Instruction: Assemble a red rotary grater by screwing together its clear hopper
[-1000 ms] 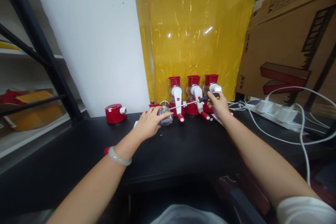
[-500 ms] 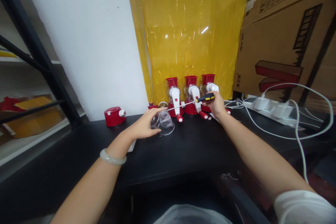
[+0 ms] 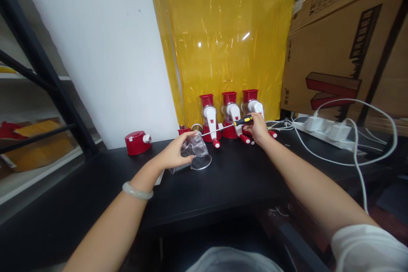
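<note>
My left hand (image 3: 176, 152) grips a clear plastic grater housing (image 3: 200, 149) on the black table, thumb and fingers around its left side. In my right hand (image 3: 257, 129) is a screwdriver (image 3: 243, 120) with a black and yellow handle, its shaft pointing left. The tip meets or lies very near the top of the clear housing; contact cannot be made out. Just behind stand three red and white rotary graters with crank handles: a left one (image 3: 210, 117), a middle one (image 3: 235, 114) and a right one (image 3: 255, 106). A red grater base (image 3: 138, 143) rests to the left.
White cables and a power strip (image 3: 331, 134) with plugs lie at the right, before a large cardboard box (image 3: 338, 51). A yellow plastic curtain (image 3: 223, 29) and a white panel (image 3: 108, 51) back the black table (image 3: 223, 187). Shelves (image 3: 38, 77) stand at the left.
The clear housing has tilted in my left hand, and more of its round rim shows. The screwdriver stays pointed at it, while the whole view has shifted slightly.
</note>
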`<state>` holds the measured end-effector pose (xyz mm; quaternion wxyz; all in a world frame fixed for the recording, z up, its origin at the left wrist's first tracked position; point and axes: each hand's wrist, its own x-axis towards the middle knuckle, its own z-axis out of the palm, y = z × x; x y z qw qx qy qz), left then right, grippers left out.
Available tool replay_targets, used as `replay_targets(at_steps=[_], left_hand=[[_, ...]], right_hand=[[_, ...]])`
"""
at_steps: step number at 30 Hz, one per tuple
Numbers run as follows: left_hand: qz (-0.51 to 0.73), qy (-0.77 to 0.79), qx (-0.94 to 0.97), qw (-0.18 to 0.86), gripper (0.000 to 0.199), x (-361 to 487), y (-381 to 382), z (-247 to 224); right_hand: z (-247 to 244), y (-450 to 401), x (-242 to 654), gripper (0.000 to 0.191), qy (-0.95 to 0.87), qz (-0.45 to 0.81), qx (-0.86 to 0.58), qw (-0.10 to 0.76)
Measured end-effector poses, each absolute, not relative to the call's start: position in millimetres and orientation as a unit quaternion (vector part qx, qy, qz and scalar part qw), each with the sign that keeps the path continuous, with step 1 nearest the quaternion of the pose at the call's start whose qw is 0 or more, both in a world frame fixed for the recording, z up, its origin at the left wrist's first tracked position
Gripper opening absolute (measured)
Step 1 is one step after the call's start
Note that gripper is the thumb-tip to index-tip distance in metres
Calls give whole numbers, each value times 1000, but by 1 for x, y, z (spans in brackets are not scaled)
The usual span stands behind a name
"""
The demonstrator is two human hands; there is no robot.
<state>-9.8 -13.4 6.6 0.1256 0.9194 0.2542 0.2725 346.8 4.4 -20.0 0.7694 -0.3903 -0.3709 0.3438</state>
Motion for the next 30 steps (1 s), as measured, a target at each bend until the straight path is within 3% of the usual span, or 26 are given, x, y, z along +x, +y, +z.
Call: replay_targets(at_steps=[9, 17, 22, 30], left_hand=[[262, 274, 923, 73, 66, -10, -9, 5], [249, 354, 901, 33, 64, -10, -15, 7], [271, 360, 892, 36, 74, -8, -11, 2], [284, 369, 885, 27, 76, -6, -7, -4]], right_hand=[[-31, 11, 345, 46, -384, 286, -429, 766], [-28, 12, 347, 25, -339, 373, -390, 770], [-29, 12, 347, 17, -346, 365, -407, 762], [-34, 16, 350, 47, -377, 309, -410, 771]])
